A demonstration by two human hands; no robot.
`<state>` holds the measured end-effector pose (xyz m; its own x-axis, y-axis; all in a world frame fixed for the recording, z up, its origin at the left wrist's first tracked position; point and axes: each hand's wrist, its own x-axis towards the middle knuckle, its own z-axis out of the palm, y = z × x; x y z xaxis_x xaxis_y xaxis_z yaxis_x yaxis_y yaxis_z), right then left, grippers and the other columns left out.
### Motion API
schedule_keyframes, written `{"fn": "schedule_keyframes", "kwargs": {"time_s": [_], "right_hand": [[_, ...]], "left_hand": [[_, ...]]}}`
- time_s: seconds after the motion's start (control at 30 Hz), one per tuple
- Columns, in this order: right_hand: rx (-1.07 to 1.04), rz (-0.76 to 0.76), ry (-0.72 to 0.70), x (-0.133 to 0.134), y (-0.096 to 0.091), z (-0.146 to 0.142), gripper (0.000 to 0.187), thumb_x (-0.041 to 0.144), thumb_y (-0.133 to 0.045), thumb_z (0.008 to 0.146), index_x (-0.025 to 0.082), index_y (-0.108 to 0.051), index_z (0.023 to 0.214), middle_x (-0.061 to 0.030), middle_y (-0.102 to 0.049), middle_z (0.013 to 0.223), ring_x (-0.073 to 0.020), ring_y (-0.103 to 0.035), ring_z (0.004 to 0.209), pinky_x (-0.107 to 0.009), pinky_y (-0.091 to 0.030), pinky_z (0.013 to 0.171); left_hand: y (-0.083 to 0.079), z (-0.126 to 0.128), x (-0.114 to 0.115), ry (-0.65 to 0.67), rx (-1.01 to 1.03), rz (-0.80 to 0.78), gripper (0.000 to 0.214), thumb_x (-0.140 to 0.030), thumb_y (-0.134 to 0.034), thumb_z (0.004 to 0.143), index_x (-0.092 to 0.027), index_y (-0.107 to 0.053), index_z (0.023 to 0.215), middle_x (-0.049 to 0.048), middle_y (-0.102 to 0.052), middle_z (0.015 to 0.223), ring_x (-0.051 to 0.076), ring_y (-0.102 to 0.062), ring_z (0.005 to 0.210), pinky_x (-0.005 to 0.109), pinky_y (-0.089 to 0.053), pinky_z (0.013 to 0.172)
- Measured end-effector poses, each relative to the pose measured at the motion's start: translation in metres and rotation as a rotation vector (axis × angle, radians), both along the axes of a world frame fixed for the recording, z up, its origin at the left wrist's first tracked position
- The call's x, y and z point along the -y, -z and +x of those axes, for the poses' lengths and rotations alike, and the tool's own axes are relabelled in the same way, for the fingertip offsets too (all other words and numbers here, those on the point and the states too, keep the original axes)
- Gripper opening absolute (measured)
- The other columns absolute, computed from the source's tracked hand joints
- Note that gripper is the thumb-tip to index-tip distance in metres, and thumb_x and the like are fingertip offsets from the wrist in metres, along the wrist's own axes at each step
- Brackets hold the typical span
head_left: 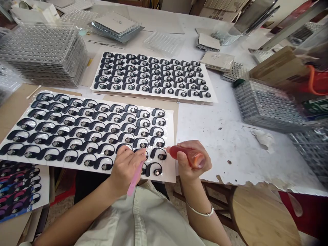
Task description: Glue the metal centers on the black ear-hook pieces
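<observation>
One white counter (205, 126) carries nearly everything in view. On its near side lies the largest spread, a white sheet (170, 130) set with rows of black hook-shaped pieces (105, 166), each ending in a round metallic-centred disc; its near edge reaches the person's lap. A second sheet (208, 85) of similar pieces lies just beyond it. A tall stack of clear trays (51, 71) stands at the far left, and another tray stack (269, 102) sits to the right. Below the counter are a round wooden stool (266, 215) at lower right and a card of coloured hooks (20, 188) at lower left.

Both hands are occupied at the right end of the near sheet. The left hand (125, 167) is closed around a pink strip-like tool (133, 182) and covers some of the pieces in the front rows; the tool's working end is hidden. The right hand (191, 171), just off the sheet's right edge, is wrapped around a red bottle (184, 153), whose nozzle points left at a piece in the last column; whether it touches cannot be told. Those last-column pieces lie between the two hands. A thin bracelet (211, 212) circles the right wrist. A cotton swab (33, 92) lies beyond the sheet's left corner.
</observation>
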<state>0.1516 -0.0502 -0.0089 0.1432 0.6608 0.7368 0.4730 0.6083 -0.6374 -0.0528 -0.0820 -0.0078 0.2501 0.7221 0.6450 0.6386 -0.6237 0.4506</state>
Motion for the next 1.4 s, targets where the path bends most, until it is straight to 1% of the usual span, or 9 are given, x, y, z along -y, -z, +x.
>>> {"fn": "schedule_keyframes", "kwargs": {"time_s": [0.17,0.43,0.63,0.87,1.07,1.27,1.4], "right_hand": [[-0.007,-0.004,-0.02,0.0,0.0,0.0,0.016,0.022,-0.069,0.076,0.018,-0.062,0.09,-0.0021,-0.062,0.072,-0.0168,-0.057,0.064,-0.031,-0.046,0.052],[0.002,-0.004,-0.028,0.0,0.002,0.0,0.016,0.023,-0.069,0.077,0.019,-0.062,0.091,-0.0022,-0.062,0.073,-0.0169,-0.058,0.064,-0.032,-0.047,0.053],[0.024,-0.001,-0.014,-0.001,0.003,-0.001,0.018,0.027,-0.069,0.077,0.021,-0.061,0.091,-0.0018,-0.063,0.074,-0.017,-0.058,0.063,-0.032,-0.047,0.051],[0.034,0.017,-0.036,-0.002,0.005,-0.002,0.021,0.024,-0.07,0.076,0.02,-0.06,0.094,-0.0022,-0.063,0.075,-0.0172,-0.058,0.064,-0.033,-0.048,0.053],[0.067,0.039,-0.003,-0.002,0.007,-0.002,0.02,0.028,-0.069,0.077,0.022,-0.059,0.093,-0.0025,-0.065,0.077,-0.0177,-0.059,0.063,-0.034,-0.049,0.051],[0.063,0.032,-0.034,-0.002,0.007,-0.002,0.023,0.026,-0.07,0.076,0.021,-0.06,0.097,-0.0031,-0.065,0.078,-0.018,-0.059,0.065,-0.034,-0.049,0.053],[0.057,0.034,-0.041,-0.003,0.006,-0.003,0.022,0.025,-0.069,0.077,0.02,-0.061,0.096,-0.0036,-0.065,0.078,-0.0179,-0.059,0.066,-0.034,-0.049,0.054]], "left_hand": [[0.004,-0.003,0.001,0.009,0.011,0.011,0.024,-0.001,-0.06,0.083,-0.015,-0.056,0.101,0.0095,-0.073,0.098,0.013,-0.06,0.062,0.035,-0.047,0.069],[0.005,-0.002,0.001,-0.011,0.037,0.0,0.018,-0.003,-0.06,0.083,-0.016,-0.057,0.097,0.0079,-0.073,0.098,0.012,-0.06,0.06,0.034,-0.047,0.069],[0.007,-0.001,0.001,-0.011,0.023,-0.011,0.016,-0.005,-0.057,0.086,-0.017,-0.057,0.097,0.0072,-0.073,0.098,0.012,-0.058,0.059,0.034,-0.047,0.069],[0.009,-0.003,0.002,0.008,0.009,-0.013,0.017,-0.003,-0.058,0.085,-0.016,-0.056,0.096,0.0083,-0.072,0.099,0.012,-0.058,0.06,0.034,-0.046,0.068],[0.011,-0.004,0.002,0.013,0.005,-0.013,0.018,-0.004,-0.058,0.085,-0.017,-0.056,0.097,0.007,-0.073,0.099,0.012,-0.059,0.062,0.033,-0.045,0.068],[0.009,-0.003,0.001,0.011,0.007,-0.004,0.016,-0.005,-0.057,0.086,-0.017,-0.056,0.096,0.0067,-0.073,0.097,0.012,-0.059,0.06,0.033,-0.046,0.068],[0.008,-0.003,0.001,0.004,-0.001,-0.01,0.015,-0.005,-0.056,0.086,-0.017,-0.056,0.095,0.0062,-0.073,0.095,0.012,-0.058,0.06,0.033,-0.046,0.068]]}}
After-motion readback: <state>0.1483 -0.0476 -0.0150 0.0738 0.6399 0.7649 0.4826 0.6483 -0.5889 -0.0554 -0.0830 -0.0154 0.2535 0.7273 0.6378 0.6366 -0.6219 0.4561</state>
